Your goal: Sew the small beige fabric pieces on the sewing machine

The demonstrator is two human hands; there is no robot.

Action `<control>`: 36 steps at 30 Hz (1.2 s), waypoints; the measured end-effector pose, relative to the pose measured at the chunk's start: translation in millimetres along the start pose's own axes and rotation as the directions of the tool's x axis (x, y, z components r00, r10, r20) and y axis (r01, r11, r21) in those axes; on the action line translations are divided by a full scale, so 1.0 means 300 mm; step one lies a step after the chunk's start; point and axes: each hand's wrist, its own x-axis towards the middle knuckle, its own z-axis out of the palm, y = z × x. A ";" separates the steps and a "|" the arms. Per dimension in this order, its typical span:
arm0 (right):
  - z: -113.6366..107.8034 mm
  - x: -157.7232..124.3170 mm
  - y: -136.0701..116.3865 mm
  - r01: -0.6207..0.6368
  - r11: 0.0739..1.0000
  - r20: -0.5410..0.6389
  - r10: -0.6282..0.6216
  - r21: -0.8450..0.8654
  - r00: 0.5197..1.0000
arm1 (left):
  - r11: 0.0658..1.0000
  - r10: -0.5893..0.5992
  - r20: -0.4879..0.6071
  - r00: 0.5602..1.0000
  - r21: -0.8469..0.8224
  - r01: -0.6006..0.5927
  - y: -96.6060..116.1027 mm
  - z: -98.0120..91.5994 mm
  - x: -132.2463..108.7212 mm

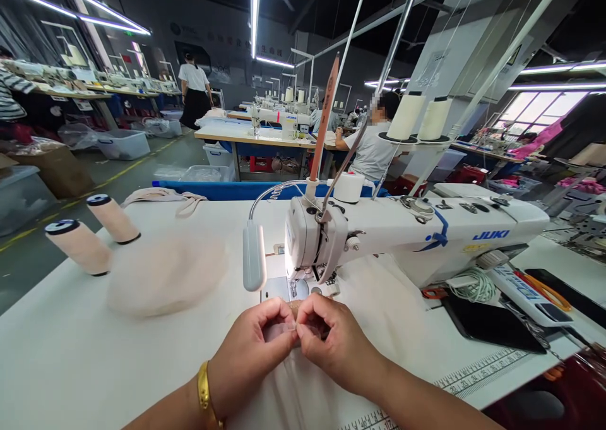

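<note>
My left hand (pixel 258 348) and my right hand (pixel 336 341) meet just in front of the needle area of a white sewing machine (pixel 388 218). Thumbs and forefingers of both are pinched together on a thin pale fabric (pixel 286 386), which hangs down towards me. The pinched edge is mostly hidden by my fingers. Pale cloth (pixel 383 297) also spreads over the table right of the needle. Above my left hand, a small lamp (pixel 254 256) on a bent neck shines on the needle plate (pixel 277 289).
Left on the white table (pixel 57 354) lie a blurred heap of pale fabric (pixel 165 272) and two peach thread cones (pixel 80 247). At right are a black phone (pixel 492 322), a white box (pixel 534 297) and coiled cord (pixel 476 285). A printed ruler (pixel 483 373) runs along the front edge. Other people work behind.
</note>
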 end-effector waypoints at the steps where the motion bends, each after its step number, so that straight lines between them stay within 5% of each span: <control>1: 0.000 0.000 0.001 0.004 1.000 -0.002 -0.004 0.001 1.000 | 1.000 0.000 0.014 1.000 -0.011 0.001 -0.004 0.000 -0.001; 15: 0.005 0.000 0.011 -0.013 0.999 -0.027 0.014 0.038 1.000 | 0.996 -0.045 0.044 0.998 -0.073 0.048 0.009 -0.001 -0.001; 23: -0.023 0.005 0.012 -0.038 0.978 0.081 0.021 0.204 0.997 | 0.969 -0.104 0.097 0.990 -0.216 0.123 -0.023 -0.007 0.007; 36: -0.019 -0.002 0.017 0.057 0.997 0.008 -0.058 0.053 0.998 | 0.990 -0.094 0.057 0.994 -0.096 0.099 -0.011 -0.006 0.008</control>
